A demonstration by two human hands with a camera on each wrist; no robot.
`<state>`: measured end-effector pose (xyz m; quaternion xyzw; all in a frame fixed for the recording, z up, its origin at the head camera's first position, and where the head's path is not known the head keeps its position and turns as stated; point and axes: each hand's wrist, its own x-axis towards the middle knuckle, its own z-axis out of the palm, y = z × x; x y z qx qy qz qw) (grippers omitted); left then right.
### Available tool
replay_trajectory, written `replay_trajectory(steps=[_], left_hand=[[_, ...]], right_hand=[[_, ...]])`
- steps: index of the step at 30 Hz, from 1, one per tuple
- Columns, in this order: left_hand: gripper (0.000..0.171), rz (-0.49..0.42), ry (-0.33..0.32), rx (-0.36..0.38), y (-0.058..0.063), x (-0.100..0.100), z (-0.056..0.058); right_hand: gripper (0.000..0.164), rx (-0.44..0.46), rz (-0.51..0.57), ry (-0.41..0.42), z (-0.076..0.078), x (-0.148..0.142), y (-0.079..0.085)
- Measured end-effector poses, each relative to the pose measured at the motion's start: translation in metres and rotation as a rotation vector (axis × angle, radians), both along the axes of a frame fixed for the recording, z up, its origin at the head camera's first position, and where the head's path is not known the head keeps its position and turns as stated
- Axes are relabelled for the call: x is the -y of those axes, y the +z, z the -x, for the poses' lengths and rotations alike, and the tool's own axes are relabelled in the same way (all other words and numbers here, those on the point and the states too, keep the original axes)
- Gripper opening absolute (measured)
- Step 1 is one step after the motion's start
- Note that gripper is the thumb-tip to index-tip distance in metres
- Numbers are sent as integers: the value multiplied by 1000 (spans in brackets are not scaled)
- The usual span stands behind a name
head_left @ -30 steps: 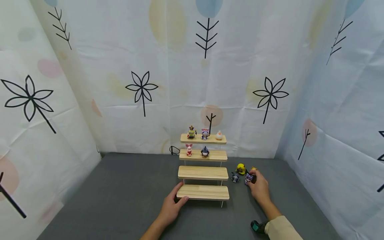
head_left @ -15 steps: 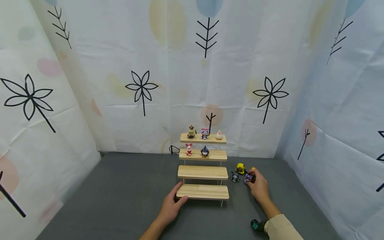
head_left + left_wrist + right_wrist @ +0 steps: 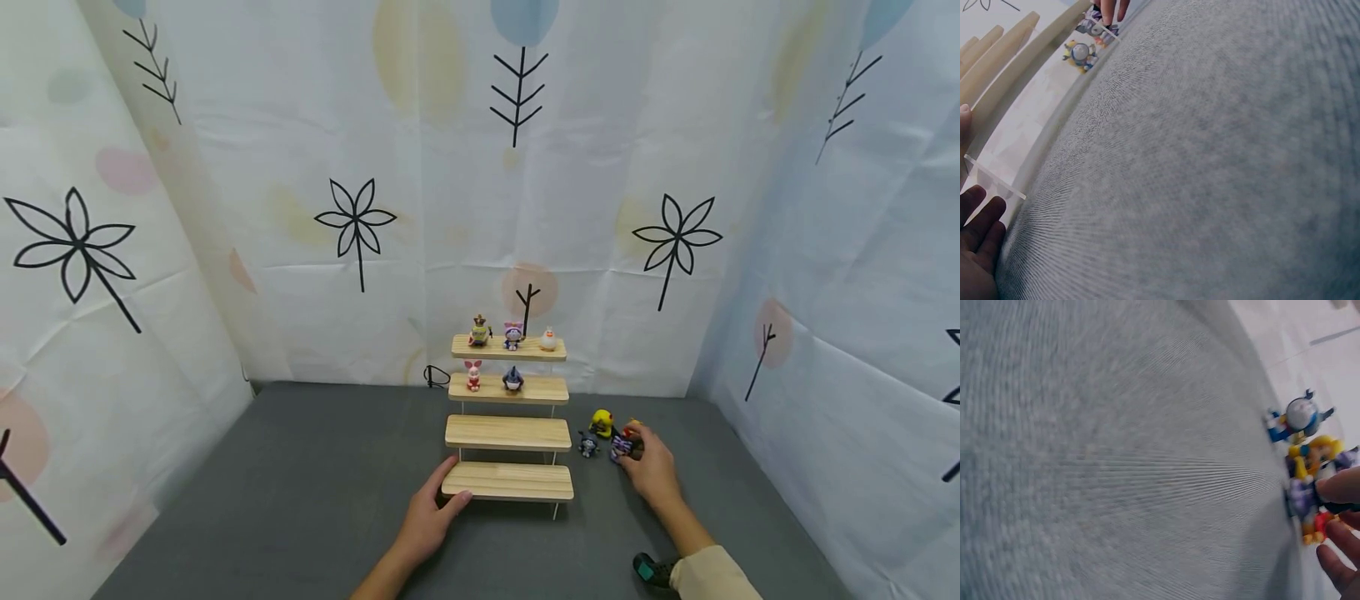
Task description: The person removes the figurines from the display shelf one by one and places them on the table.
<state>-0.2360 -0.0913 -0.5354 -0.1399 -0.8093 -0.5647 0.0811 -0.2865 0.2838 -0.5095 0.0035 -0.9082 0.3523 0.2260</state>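
Observation:
A four-tier wooden display shelf (image 3: 507,482) stands mid-table. My left hand (image 3: 423,525) grips the left end of its lowest board, thumb at the front edge and index finger at the back corner. In the left wrist view, other fingers (image 3: 988,231) hang below the board. To the right of the shelf, my right hand (image 3: 654,475) pinches a purple-and-white figurine (image 3: 621,450) low at the table. Close around it are a yellow figurine (image 3: 602,422), a grey one (image 3: 588,444) and an orange-yellow one (image 3: 633,427), partly hidden by my fingers.
Three figurines stand on the top board (image 3: 508,353). A pink figurine (image 3: 472,377) and a dark blue one (image 3: 513,379) stand on the second. A black device with a green patch (image 3: 645,568) is beside the right sleeve. Behind the table hangs a patterned white curtain (image 3: 450,275).
My right hand has shifted slightly rightward and down at the purple figurine, exposing more of the orange-yellow one. The black device moved a little right with the sleeve. The left hand stays put.

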Motion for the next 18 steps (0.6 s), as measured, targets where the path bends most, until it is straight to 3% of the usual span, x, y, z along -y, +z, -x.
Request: replay_trajectory(steps=[10, 18], left_hand=[[62, 8, -2, 0, 1, 0, 0], [62, -2, -4, -1, 0, 0, 0]], right_hand=[[55, 58, -45, 17, -12, 3, 33], [49, 23, -28, 46, -6, 23, 71]])
